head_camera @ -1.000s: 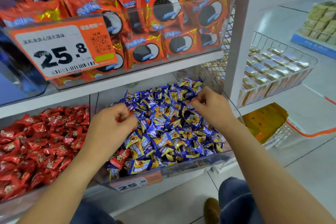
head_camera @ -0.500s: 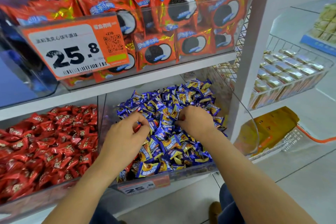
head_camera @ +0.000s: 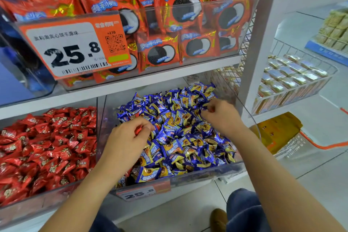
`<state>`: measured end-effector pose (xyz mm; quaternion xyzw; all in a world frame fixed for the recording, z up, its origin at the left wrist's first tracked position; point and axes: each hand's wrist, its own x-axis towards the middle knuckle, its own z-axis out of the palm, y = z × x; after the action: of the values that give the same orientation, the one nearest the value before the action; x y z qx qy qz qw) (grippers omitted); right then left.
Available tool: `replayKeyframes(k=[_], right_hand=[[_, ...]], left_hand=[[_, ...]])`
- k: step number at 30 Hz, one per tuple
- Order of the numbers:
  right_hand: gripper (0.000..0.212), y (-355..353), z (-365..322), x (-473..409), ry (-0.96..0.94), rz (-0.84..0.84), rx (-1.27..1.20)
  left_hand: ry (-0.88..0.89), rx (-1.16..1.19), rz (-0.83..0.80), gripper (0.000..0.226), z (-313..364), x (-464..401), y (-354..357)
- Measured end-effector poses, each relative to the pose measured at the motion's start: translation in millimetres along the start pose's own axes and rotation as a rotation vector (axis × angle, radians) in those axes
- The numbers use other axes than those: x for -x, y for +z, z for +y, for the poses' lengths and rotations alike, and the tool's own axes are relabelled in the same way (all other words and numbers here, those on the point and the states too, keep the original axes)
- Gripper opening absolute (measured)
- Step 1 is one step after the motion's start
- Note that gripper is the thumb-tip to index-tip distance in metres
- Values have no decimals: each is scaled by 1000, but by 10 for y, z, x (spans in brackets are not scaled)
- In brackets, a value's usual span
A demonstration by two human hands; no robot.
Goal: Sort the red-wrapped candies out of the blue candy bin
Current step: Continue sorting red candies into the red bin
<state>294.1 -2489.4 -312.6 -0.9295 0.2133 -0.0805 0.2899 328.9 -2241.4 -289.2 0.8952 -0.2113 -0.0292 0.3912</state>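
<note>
Left hand (head_camera: 130, 137) pinching a crinkly red candy (head_camera: 138, 130); right hand (head_camera: 222, 117) seemingly nipping blue foil wrappers (head_camera: 178, 137)

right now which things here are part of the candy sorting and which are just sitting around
In the job:
clear bin of blue-wrapped candies
red-wrapped candy pinched in left hand
right hand over the blue pile
clear bin of red-wrapped candies

Just there:
red cookie packets
orange price tag
wire basket of gold packets
orange-rimmed shopping basket

The left hand (head_camera: 128, 137) hides most of a red candy (head_camera: 138, 130) in its curled fingers. At lower centre, the small price label (head_camera: 140, 193) blurs; both forearms run off the bottom edge.
</note>
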Motion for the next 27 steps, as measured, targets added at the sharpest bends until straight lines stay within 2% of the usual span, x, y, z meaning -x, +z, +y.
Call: replayKeyframes(k=[2,5,10,14,17,20,23,27], right_hand=[[2,115,6,-16,-50,-138,153],[28,312,31,-57,-91,-284,309],[33,536,-31,-122,-154,-289,625],[28,561,-116,-135,-200,-311,735],[25,565,-102,-111,-237,-315,665],[24,460,-30,-61,-196,-274,446],[10,174,-61,28,-162,-187,259],[20,-157,-144,248,-192,-159,16]], left_hand=[[9,10,-13,21,2,11,19],[13,14,-33,22,0,18,27],[21,25,-46,22,-44,13,46],[20,28,-58,20,-37,18,59],[26,33,-53,20,-17,27,53],[29,43,-42,20,-12,44,36],[18,46,-20,19,-19,63,17],[-8,64,-15,20,50,90,25]])
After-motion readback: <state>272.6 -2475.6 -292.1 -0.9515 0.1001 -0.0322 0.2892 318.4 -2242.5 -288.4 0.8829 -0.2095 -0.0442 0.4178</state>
